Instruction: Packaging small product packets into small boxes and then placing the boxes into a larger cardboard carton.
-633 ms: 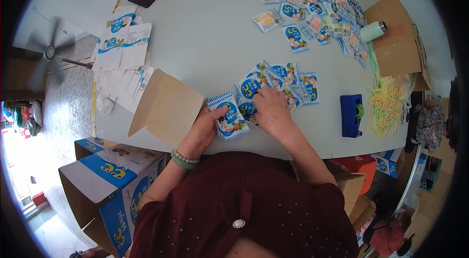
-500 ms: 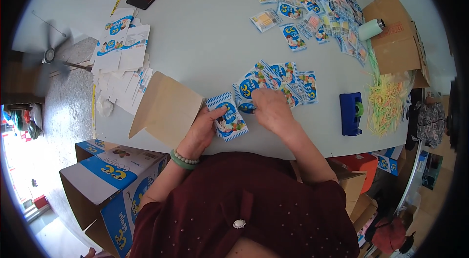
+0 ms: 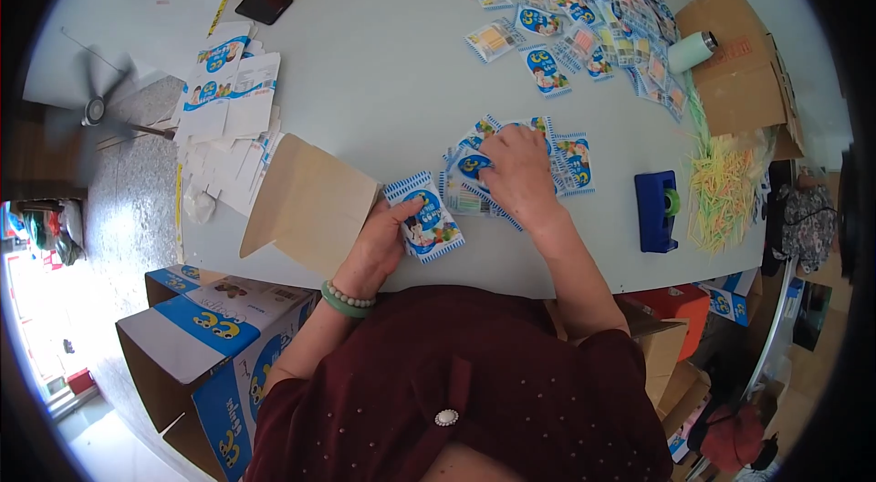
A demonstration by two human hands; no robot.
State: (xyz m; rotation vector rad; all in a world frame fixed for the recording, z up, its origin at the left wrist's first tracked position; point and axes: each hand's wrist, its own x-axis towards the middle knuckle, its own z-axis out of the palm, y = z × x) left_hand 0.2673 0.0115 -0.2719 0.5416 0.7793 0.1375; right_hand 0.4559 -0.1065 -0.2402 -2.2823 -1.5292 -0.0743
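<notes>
Grey table point(image 3: 383, 90), brown carton flap point(image 3: 310, 204) at its near edge. Beside it, left hand point(image 3: 379, 245) pinching one blue packet point(image 3: 424, 225); right hand point(image 3: 516, 174) flat on the loose pile point(image 3: 525, 163) — prone to sliding, scattering.

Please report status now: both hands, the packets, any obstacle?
Left hand holds small blue-and-white printed packet on grey table. Right hand flat on packet pile. Brown paper bag beside left hand.

Left hand point(image 3: 379, 245) holds packet point(image 3: 425, 225); right hand point(image 3: 517, 174) on packet pile point(image 3: 566, 158)
</notes>
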